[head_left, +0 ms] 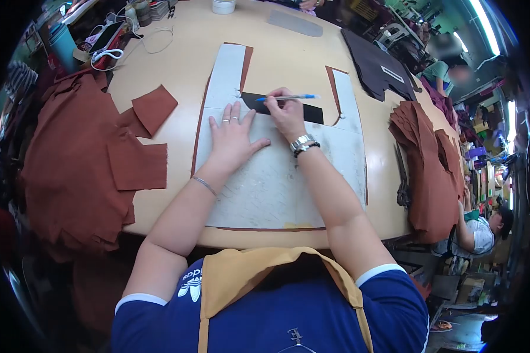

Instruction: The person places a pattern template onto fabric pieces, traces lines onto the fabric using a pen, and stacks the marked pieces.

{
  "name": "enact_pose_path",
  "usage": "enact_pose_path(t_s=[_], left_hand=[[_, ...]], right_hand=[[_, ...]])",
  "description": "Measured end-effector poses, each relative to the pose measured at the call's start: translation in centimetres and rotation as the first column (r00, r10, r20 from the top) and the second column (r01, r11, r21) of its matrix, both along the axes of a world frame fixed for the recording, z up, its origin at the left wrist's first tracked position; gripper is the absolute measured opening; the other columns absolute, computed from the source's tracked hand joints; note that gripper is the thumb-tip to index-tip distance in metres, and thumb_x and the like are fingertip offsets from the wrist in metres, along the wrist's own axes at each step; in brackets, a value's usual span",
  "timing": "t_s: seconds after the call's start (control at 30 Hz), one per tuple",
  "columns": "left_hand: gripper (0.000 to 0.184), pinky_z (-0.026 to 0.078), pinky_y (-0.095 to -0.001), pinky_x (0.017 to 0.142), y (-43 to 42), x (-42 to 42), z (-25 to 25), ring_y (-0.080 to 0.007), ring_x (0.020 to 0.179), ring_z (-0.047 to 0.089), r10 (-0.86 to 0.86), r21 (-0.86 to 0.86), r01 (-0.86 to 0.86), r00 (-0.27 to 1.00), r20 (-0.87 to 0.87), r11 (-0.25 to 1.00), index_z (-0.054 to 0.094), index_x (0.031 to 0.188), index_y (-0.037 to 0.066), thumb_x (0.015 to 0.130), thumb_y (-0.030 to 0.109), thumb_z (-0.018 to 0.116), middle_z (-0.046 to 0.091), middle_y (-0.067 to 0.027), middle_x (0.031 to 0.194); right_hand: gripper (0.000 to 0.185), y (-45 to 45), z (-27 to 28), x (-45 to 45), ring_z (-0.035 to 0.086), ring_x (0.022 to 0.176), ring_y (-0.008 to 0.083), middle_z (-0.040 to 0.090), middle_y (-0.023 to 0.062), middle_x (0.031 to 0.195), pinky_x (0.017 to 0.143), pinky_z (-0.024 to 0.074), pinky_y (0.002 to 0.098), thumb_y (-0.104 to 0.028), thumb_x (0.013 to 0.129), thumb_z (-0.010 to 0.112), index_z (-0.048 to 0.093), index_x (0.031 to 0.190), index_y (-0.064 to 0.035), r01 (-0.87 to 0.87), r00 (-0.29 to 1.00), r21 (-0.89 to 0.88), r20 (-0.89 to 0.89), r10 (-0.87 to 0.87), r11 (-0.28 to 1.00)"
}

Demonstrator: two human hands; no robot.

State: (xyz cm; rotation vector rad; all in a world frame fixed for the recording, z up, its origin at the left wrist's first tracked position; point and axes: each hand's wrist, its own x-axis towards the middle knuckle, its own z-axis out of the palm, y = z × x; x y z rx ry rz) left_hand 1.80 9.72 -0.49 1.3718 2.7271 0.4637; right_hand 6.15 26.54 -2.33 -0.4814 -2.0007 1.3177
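A large pale grey pattern board [265, 182] lies over reddish-brown material [248, 65] that shows along its edges. Its top has a wide notch between two upright arms. A black strip [312, 113] lies across the bottom of that notch. My left hand [232, 138] rests flat on the board's left part, fingers spread, with rings on it. In my right hand [285, 115] is a blue pen [303, 97], held over the black strip near its left end, its tip at the strip's upper edge.
Brown material is piled at the left [70, 170] and right [424, 170] of the table [188, 35]. Dark pieces [374, 62] lie at the upper right. A grey plate [294, 23], white tub [224, 6], cables and a teal bottle [63, 44] stand or lie farther back. People are at the right.
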Motion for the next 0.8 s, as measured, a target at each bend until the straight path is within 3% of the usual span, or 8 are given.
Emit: enact_pose_path(t_s=[0.1,0.2,0.37,0.5,0.6,0.8], left_hand=[[0.087,0.017,-0.0678,0.107,0.0,-0.1,0.2,-0.0345,0.143,0.02,0.001,-0.022,-0.001,1.0,0.004,1.0,0.039,0.143,0.016,0.076,0.069,0.059,0.026,-0.0198,0.152],[0.087,0.017,-0.0682,0.106,0.1,-0.1,0.3,-0.0345,0.143,0.02,0.003,-0.026,-0.003,1.0,0.002,1.0,0.038,0.143,0.016,0.076,0.068,0.059,0.026,-0.0199,0.152],[0.085,0.019,-0.0701,0.104,0.3,0.0,-0.9,-0.034,0.142,0.023,0.021,0.052,-0.018,0.998,-0.052,0.998,0.042,0.14,0.015,0.074,0.066,0.063,0.031,-0.0187,0.149],[0.086,0.019,-0.0703,0.104,0.3,0.0,-1.0,-0.034,0.141,0.023,0.021,0.059,-0.018,0.999,-0.05,0.998,0.042,0.14,0.015,0.074,0.065,0.063,0.031,-0.0185,0.149],[0.085,0.019,-0.0703,0.104,0.4,0.0,-0.8,-0.0338,0.141,0.023,0.024,0.046,-0.022,0.999,-0.048,0.999,0.041,0.14,0.015,0.074,0.065,0.063,0.031,-0.0182,0.149],[0.086,0.019,-0.0696,0.104,0.4,0.1,-0.5,-0.0338,0.142,0.022,0.022,0.008,-0.021,0.998,-0.053,1.0,0.039,0.141,0.015,0.076,0.066,0.061,0.029,-0.0184,0.15]], right_hand=[[0.013,-0.8,-0.1,-2.8,0.06,0.062,0.01,0.065,0.0064,0.069,0.058,0.049,0.026,-0.014,0.083,0.062,0.063,0.085,-0.0004,-0.051,0.999,0.011,-0.006,0.051,0.999],[0.014,-1.3,0.5,-3.4,0.059,0.058,0.0108,0.064,0.0064,0.066,0.055,0.0486,0.0265,-0.014,0.083,0.061,0.062,0.085,-0.0002,-0.042,0.993,0.049,0.116,0.036,0.998],[0.016,-1.6,0.8,-3.2,0.057,0.064,0.0075,0.064,0.0033,0.071,0.058,0.048,0.0237,-0.017,0.085,0.063,0.062,0.085,-0.0007,-0.084,0.982,0.006,0.168,0.082,0.996],[0.016,-1.4,0.4,-3.2,0.058,0.063,0.0074,0.065,0.0033,0.071,0.057,0.0481,0.0236,-0.017,0.085,0.063,0.063,0.085,-0.0009,-0.102,0.983,0.008,0.154,0.1,0.995],[0.014,-1.4,0.3,-3.3,0.059,0.053,0.0105,0.063,0.0056,0.062,0.05,0.0479,0.0262,-0.014,0.082,0.063,0.062,0.084,-0.0005,-0.092,0.992,0.113,0.092,0.081,0.989],[0.012,-1.0,-0.2,-3.6,0.059,0.053,0.0103,0.063,0.0056,0.062,0.05,0.0479,0.0253,-0.012,0.081,0.063,0.062,0.083,-0.0005,-0.084,0.99,0.055,0.117,0.077,0.995]])
